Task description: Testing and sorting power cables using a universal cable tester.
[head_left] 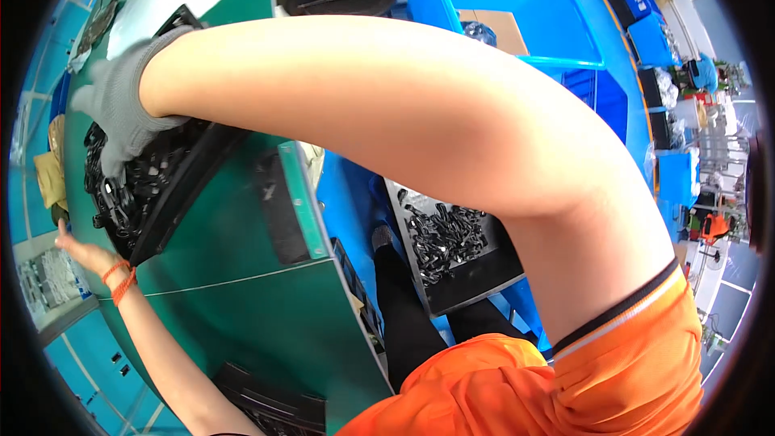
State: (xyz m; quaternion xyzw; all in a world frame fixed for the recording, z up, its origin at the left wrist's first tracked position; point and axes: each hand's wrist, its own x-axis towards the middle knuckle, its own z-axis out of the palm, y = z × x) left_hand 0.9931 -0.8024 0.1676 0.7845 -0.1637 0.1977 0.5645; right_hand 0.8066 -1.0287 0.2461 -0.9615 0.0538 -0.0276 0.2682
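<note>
- Green-topped desk (242,274) fills a factory floor lined with blue plastic bins (517,0).
- Black plastic tray (182,182) sits tilted at the desk's far-left edge, heaped with small black plastic parts (133,186).
- Grey-gloved right hand (121,109) presses onto the heap, fingers spread apart.
- Bare left hand (81,250), orange cord at the wrist, touches the tray's near corner; whether its fingers are closed cannot be told.

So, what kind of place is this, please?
Probably a factory assembly floor: a green workbench, black trays full of small black parts, and blue plastic bins stacked around.
</note>
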